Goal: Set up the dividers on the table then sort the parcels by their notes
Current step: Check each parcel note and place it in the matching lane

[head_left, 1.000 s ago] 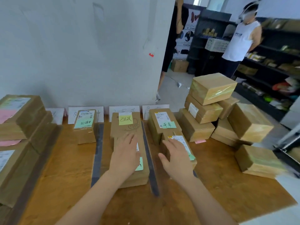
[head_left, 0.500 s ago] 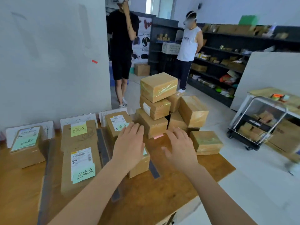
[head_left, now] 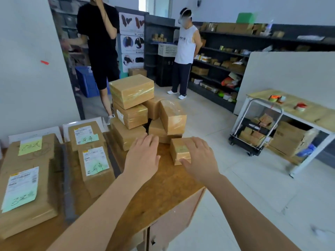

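Note:
Brown parcels lie in lanes on the wooden table (head_left: 159,192), split by dark grey divider strips (head_left: 68,185). The two nearest lane parcels (head_left: 96,169) carry white labels with green notes. At the table's right end stands a pile of tape-wrapped parcels (head_left: 132,91). A small parcel (head_left: 178,149) lies alone in front of that pile. My right hand (head_left: 199,158) rests over this small parcel, fingers spread, thumb against its near side. My left hand (head_left: 143,156) hovers flat and open just left of it, holding nothing.
White name cards (head_left: 36,132) lean against the wall behind the lanes. Two people (head_left: 103,42) stand beyond the table. A trolley (head_left: 253,131) with boxes and a second table (head_left: 297,109) stand to the right, with dark shelves (head_left: 226,57) behind.
My view has swung right, away from the lanes towards the pile. Both hands left the lane parcels and travelled right; the right hand now covers the small lone parcel.

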### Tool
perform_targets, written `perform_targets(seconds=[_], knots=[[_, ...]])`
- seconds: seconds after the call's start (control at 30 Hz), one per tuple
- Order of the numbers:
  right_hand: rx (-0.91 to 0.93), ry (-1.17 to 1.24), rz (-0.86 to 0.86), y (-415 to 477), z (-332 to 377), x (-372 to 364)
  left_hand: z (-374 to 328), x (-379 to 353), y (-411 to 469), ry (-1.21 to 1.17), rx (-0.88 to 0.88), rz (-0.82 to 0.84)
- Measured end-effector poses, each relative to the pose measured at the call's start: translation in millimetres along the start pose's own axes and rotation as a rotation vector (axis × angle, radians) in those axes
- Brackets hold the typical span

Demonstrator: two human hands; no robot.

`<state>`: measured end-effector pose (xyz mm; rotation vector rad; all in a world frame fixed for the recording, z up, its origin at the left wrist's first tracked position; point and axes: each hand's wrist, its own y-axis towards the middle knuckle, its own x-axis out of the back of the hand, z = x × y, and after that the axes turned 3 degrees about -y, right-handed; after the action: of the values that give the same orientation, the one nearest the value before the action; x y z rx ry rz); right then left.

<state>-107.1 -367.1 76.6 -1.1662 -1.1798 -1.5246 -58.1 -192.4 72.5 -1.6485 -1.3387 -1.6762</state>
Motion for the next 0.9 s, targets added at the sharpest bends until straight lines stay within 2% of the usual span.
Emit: perform_targets(seconds=[0.4,0.67,0.9], knots=[[-0.016,-0.016,0.100,28,-90,-26,-59,-65,53,0.027,-0.018,0.122],[-0.002,-0.025,0.201,89,-135,-68,-60,-130,112,0.001,0.015,0.223],[0.021,0.011,0.350,139,-164,-109,-46,-181,141,-0.071,0.127,0.372]])
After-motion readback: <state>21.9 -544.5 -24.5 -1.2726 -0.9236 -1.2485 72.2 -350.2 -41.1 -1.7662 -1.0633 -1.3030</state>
